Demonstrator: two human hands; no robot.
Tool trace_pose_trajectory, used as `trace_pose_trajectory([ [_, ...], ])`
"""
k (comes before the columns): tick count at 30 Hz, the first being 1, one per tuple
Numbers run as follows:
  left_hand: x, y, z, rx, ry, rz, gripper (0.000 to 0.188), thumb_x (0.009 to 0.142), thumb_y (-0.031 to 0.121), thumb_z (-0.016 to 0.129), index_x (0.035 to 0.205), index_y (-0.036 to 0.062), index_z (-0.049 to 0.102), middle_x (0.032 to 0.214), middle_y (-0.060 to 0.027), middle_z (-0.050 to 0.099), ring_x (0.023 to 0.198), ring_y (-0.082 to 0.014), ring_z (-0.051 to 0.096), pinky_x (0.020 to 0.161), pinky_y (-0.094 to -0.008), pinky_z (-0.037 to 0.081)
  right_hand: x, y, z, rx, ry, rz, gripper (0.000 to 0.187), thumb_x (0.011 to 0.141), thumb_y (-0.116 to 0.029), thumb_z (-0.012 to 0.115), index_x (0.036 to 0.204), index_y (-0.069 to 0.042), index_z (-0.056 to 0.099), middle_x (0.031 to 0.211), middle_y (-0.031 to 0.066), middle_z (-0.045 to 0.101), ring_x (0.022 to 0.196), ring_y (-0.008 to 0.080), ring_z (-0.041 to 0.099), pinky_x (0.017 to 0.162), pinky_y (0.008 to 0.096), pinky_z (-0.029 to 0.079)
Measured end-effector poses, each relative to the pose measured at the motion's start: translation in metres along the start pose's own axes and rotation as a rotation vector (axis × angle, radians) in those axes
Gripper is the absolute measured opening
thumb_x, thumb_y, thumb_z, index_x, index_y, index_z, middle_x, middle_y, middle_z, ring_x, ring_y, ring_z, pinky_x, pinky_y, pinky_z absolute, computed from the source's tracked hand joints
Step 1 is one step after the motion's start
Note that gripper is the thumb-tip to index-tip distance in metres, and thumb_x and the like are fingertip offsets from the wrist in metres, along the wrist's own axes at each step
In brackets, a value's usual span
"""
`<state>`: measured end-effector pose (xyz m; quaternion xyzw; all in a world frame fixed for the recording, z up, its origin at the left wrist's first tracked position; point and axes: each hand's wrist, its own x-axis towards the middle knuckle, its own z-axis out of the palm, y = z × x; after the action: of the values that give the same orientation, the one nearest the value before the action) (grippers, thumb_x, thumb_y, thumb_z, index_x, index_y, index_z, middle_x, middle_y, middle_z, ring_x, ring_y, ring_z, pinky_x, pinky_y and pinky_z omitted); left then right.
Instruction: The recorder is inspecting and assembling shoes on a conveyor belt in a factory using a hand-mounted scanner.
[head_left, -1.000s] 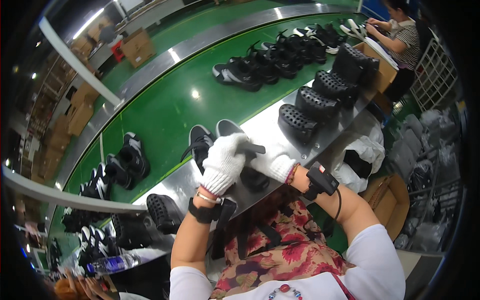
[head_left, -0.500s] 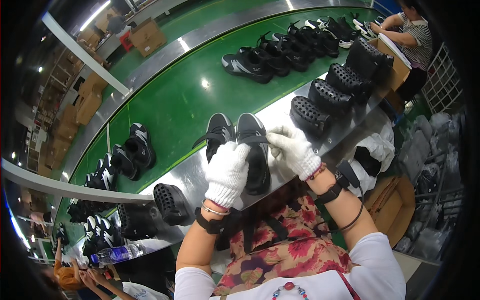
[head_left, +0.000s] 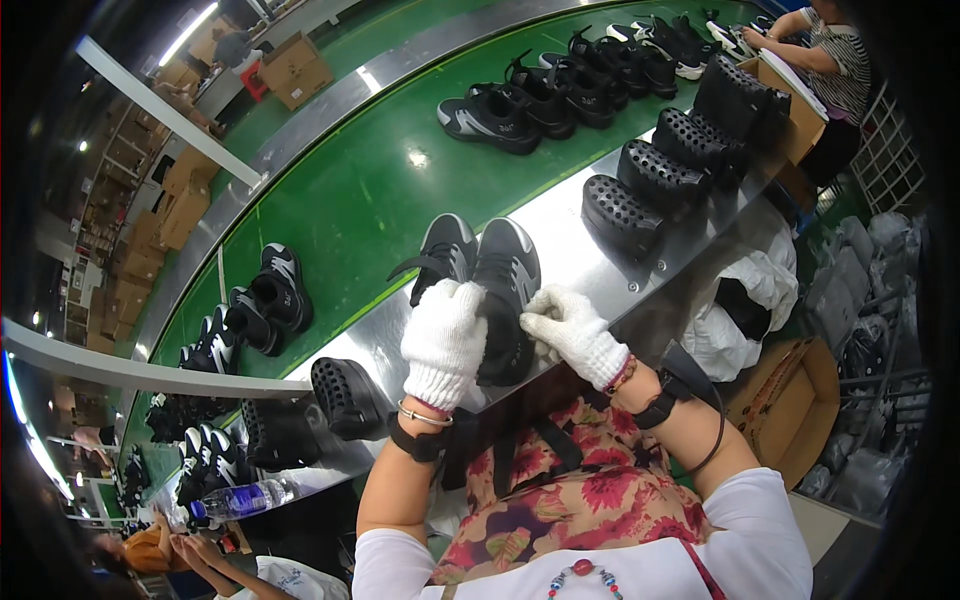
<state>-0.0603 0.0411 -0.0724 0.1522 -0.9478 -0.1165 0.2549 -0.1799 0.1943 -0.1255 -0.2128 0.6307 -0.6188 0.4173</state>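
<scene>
Two black sneakers with grey trim lie side by side on the metal ledge before me, toes pointing away. My left hand (head_left: 445, 340), in a white knit glove, is closed at the ankle opening of the right-hand sneaker (head_left: 508, 265); its fingertips are partly hidden. At that shoe's right side is my right hand (head_left: 575, 335), also gloved, thumb and fingers pinched together against its edge. What lies between them, if anything, does not show. The left-hand sneaker (head_left: 448, 240) has a loose dark strap (head_left: 412, 266) sticking out leftward, and my left hand covers its heel.
Black perforated clogs (head_left: 620, 215) line the ledge at right; another clog (head_left: 345, 395) stands at left. More sneakers (head_left: 490, 120) sit on the green belt (head_left: 370, 190). A plastic bottle (head_left: 245, 498) lies lower left. Cartons (head_left: 785, 410) and a co-worker (head_left: 835, 60) are at right.
My right hand has let the strap across the right-hand sneaker out of its raised pinch and moved down along the shoe's side. That strap no longer shows across the shoe. My left hand stays close by.
</scene>
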Motion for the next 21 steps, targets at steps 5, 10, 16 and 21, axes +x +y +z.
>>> trace_pose_trajectory([
  [5,-0.012,-0.006,0.002,0.0,0.043,-0.067,0.022,0.073,0.007,0.068,0.094,0.0128,0.065,0.086,-0.0088,0.062,0.081,-0.0318,0.064,0.07,-0.0427,0.053,-0.014,-0.02,0.031,-0.754,0.171,-0.48,0.037,0.086,-0.026,0.073,0.111,-0.003,0.058,0.098,0.0203,0.067,0.089,0.0354,0.067,0.08,0.0444,0.055],
  [10,-0.023,0.01,0.0,-0.077,0.161,0.008,0.019,0.08,0.01,0.069,0.098,0.0084,0.064,0.08,-0.0076,0.061,0.076,-0.0284,0.061,0.066,-0.0412,0.051,0.023,-0.023,0.012,-0.983,0.133,-0.604,0.034,0.088,-0.016,0.065,0.119,-0.002,0.059,0.097,0.025,0.066,0.089,0.0435,0.066,0.077,0.0495,0.054],
  [16,-0.126,-0.044,-0.086,0.177,0.56,-0.142,0.033,0.081,-0.005,0.069,0.113,-0.0048,0.065,0.108,-0.021,0.066,0.097,-0.0352,0.065,0.09,-0.045,0.052,0.001,-0.098,0.047,-1.121,0.112,-0.832,0.023,0.088,-0.004,0.065,0.111,0.001,0.064,0.095,0.0212,0.067,0.088,0.0371,0.068,0.076,0.0416,0.054],
  [21,-0.198,-0.126,-0.069,-0.046,0.528,-1.005,0.043,0.101,0.029,0.053,0.13,-0.0011,0.059,0.125,-0.0228,0.063,0.118,-0.0389,0.057,0.104,-0.0448,0.043,-0.02,-0.069,0.179,-0.681,-0.476,-0.828,0.03,0.085,-0.011,0.072,0.112,-0.002,0.065,0.094,0.0171,0.068,0.085,0.0337,0.068,0.075,0.04,0.055],
])
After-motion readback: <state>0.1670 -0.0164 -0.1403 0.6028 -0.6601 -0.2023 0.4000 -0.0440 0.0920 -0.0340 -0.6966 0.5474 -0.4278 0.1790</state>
